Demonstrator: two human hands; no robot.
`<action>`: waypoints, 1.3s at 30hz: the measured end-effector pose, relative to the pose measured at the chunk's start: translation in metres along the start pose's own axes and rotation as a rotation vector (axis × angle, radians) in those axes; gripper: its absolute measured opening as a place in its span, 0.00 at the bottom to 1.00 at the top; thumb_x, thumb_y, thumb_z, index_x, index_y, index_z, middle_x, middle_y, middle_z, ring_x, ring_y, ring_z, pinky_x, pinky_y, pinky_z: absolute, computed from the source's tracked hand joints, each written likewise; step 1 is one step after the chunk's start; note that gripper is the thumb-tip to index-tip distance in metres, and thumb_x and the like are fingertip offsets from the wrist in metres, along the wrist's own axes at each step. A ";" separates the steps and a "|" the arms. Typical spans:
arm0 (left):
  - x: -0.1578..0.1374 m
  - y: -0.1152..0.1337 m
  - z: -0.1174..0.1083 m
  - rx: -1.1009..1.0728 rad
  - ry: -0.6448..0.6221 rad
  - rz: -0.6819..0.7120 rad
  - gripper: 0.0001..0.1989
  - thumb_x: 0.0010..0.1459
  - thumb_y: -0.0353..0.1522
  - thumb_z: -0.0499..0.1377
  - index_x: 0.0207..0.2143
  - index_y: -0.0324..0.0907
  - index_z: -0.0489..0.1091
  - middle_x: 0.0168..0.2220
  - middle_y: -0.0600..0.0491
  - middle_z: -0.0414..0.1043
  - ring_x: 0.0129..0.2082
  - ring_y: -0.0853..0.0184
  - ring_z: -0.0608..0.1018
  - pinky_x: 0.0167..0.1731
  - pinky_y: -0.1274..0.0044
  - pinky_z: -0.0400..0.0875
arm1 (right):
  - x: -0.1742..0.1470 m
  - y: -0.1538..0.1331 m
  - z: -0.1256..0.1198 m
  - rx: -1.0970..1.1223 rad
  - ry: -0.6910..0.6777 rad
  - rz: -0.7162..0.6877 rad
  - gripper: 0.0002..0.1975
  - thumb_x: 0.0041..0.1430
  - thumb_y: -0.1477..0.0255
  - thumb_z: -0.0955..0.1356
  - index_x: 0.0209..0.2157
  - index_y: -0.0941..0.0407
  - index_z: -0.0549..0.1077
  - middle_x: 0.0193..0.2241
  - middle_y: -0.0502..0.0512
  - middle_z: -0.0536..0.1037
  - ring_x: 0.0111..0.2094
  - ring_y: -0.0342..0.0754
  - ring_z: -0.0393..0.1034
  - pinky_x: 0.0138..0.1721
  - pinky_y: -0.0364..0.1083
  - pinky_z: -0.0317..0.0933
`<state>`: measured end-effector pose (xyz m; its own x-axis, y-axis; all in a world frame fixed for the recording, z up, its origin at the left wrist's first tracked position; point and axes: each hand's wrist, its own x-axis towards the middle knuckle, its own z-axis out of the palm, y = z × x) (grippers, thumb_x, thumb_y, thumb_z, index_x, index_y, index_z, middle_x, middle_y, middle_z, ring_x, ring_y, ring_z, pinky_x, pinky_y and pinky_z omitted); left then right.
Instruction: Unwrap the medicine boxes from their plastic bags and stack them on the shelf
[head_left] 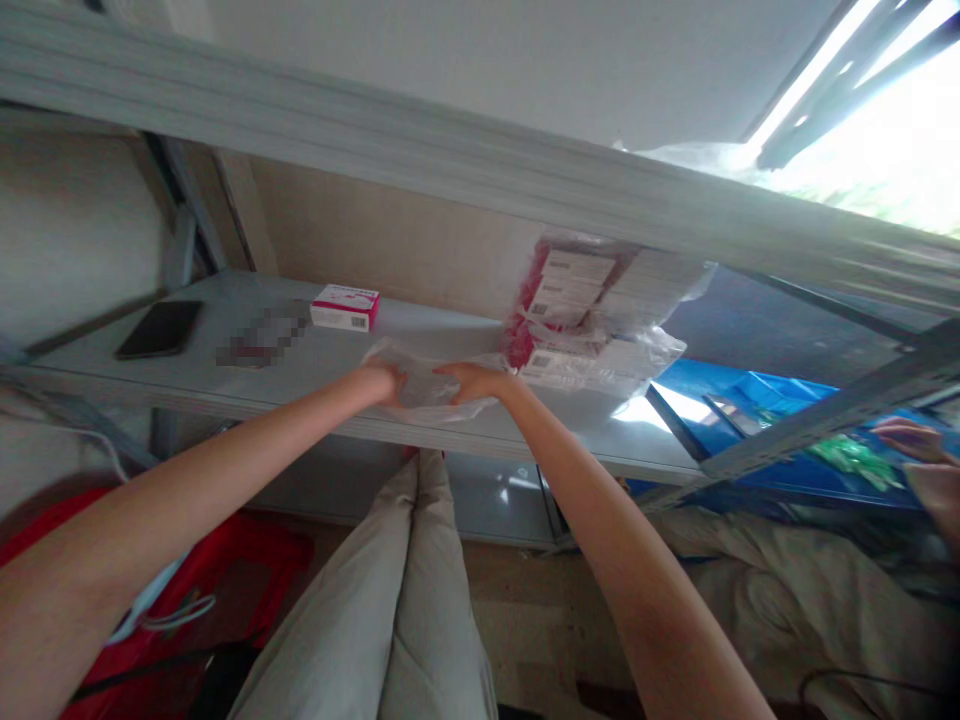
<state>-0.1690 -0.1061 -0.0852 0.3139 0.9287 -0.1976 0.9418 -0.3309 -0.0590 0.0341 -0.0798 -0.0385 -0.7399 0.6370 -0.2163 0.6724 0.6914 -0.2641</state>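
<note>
A crumpled clear plastic bag [429,392] lies at the front edge of the grey shelf, stretched between my two hands. My left hand [386,384] grips its left side with curled fingers. On its right side my right hand [480,383] has hold of the film, thumb and fingers bent around it. Just right of my right hand, white and pink boxes [566,290] stand stacked in clear plastic wrapping. A single white and pink box [345,308] sits by itself behind my left hand.
A dark phone [160,329] lies on the shelf [285,385] at left, beside a blurred-out item [262,335]. An upper shelf beam [450,150] crosses overhead. Below left is a red crate [262,560]. At right, another person's hand [911,440] is near green packets [859,460] on blue sheeting.
</note>
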 end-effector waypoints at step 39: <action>-0.026 0.013 -0.029 -0.031 -0.171 -0.092 0.54 0.35 0.46 0.70 0.63 0.42 0.52 0.63 0.40 0.52 0.59 0.46 0.62 0.57 0.63 0.57 | 0.014 0.035 0.007 0.038 -0.248 -0.025 0.62 0.29 0.57 0.77 0.65 0.58 0.49 0.65 0.62 0.45 0.65 0.58 0.40 0.64 0.50 0.37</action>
<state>-0.1616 -0.1296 -0.0525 0.2038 0.9118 -0.3565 0.9697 -0.2381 -0.0546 0.0467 -0.0492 -0.0573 -0.7416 0.5130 -0.4323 0.6558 0.6900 -0.3061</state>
